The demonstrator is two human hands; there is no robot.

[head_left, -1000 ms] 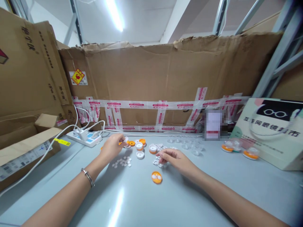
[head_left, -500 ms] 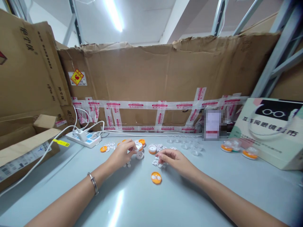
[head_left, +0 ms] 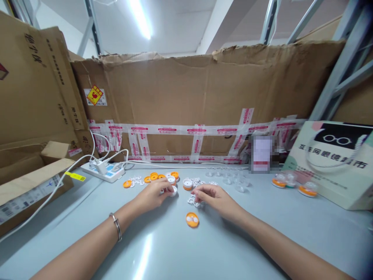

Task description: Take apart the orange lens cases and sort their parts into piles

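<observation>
My left hand (head_left: 155,193) has its fingertips closed at a small round white plastic cup (head_left: 174,191). Just behind it stands another white cup (head_left: 171,179), close to the orange round caps (head_left: 154,176). Hovering at a pile of small white cut-out plastic pieces (head_left: 191,201), my right hand (head_left: 211,194) has thumb and fingers pinched together; whatever they hold is hidden. An orange-and-white round part (head_left: 187,184) sits between the hands. Nearer to me lies an orange dish (head_left: 192,220) with a few small white pieces in it.
Clear plastic domes (head_left: 229,179) stand at the back right. Domed orange-based units (head_left: 308,189) sit by a paper bag (head_left: 329,167). At the left are small white discs (head_left: 135,181), a power strip (head_left: 106,171) with cables and an open cardboard box (head_left: 35,186).
My left hand has come down and slightly toward me, from a raised white cup to the lower one. The orange caps behind it are more visible. My right hand stays almost still.
</observation>
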